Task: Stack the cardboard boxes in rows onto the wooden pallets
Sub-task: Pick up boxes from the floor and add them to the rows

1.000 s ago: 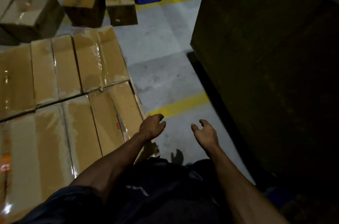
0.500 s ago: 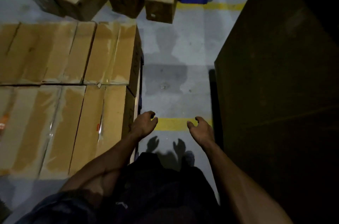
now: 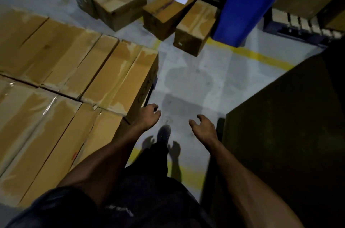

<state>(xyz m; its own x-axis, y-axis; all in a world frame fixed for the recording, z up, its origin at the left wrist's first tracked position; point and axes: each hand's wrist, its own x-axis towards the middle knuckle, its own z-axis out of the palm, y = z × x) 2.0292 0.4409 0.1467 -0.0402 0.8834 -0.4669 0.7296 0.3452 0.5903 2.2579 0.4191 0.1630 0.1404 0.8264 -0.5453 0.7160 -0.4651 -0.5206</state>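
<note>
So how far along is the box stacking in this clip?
Done: a layer of taped boxes lies in two tight rows on the left. In hand: nothing; the left hand and right hand hang empty, fingers loosely curled, over the floor. Left: at least four loose boxes sit on the floor ahead beside the blue bin.

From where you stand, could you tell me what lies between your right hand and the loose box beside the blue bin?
In the head view, only bare grey floor separates the right hand from that loose box beside the blue bin.
</note>
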